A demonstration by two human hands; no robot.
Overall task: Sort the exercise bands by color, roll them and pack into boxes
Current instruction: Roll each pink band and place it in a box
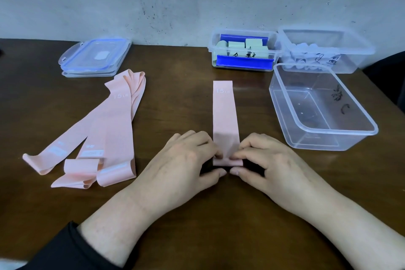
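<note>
Fingertips of the left hand (pixel 186 158) and the right hand (pixel 266 158) are pinching the near end of the flat pink fabric exercise band (pixel 224 116), thumbs underneath at the near edge, index fingers curling over the top. Looks like they're starting the first tight turn of the roll; both hands are working symmetrically so the roll stays square to the band's edges.

The band is lying straight on the dark brown wooden table (pixel 186 94), running near to far at centre, "15 LB" print at the far end. Laid out flat like that, it's probably feeding evenly into the roll.

Right of the band, the empty clear plastic box (pixel 324 138) is sitting open and near the right hand, likely the target for pink rolls. Far right: a clear box holding pale green rolls and blue bands (pixel 244 50), and beside it another clear box with white-ish rolls (pixel 328 50), so two colours are looking packed already.

Left: a loose pile of pink bands (pixel 105 138) is waiting, unrolled, some ends curling. Far left: stacked clear lids with blue seals (pixel 95 57).

Nothing is sitting in the rolling path; the empty box is near the band's right edge but not touching it.
</note>
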